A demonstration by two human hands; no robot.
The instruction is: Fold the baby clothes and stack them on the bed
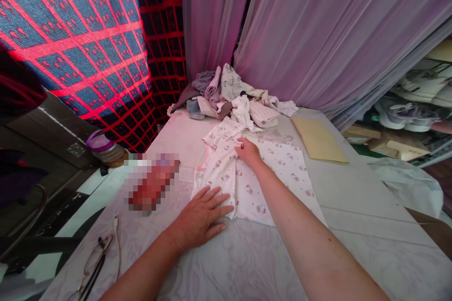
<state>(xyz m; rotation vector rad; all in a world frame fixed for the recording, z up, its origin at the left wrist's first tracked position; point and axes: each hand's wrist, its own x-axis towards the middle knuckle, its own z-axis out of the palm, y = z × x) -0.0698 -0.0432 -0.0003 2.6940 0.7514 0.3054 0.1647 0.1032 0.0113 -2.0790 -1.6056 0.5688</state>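
Head view: garment (247, 188) partly under left hand (201, 212)

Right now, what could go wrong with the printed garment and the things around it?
The left hand presses the printed garment; sliding might crease it. The clothes pile lies close behind and could slump onto it. The glasses lie near the table's edge and might get knocked off.

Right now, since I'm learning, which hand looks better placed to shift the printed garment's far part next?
Likely the right hand: its bent fingers are at the far part of the printed garment. The left hand lies spread at the near edge, better suited to steadying.
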